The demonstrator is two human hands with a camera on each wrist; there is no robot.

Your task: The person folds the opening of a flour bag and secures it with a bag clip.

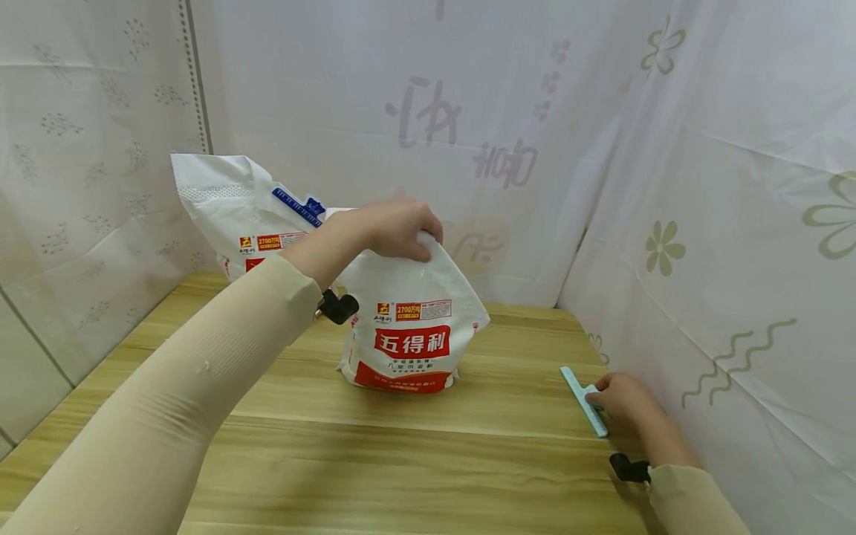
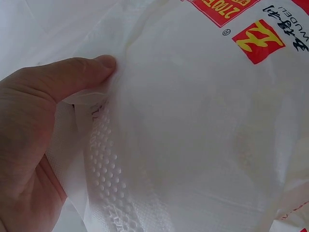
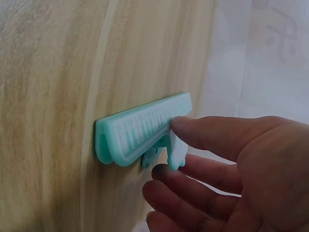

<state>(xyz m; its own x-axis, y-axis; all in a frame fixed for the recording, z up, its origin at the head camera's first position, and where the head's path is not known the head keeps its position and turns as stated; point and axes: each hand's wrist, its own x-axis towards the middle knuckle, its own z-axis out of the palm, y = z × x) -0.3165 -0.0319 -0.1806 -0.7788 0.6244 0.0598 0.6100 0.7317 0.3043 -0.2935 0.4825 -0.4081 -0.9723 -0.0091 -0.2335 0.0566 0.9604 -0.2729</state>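
Note:
A white flour bag with red printing stands on the table, its top folded over. My left hand grips that top edge, and in the left wrist view the thumb presses on the white plastic beside a dimpled strip. At the table's right side lies a mint-green bag clip with ruler-like marks. My right hand pinches its handle, the thumb on the near side and fingertips curled round behind the lever.
Behind my left forearm stands a second white flour bag, with a blue clip across its upper part. Patterned curtains hang round the wooden table at the back and sides.

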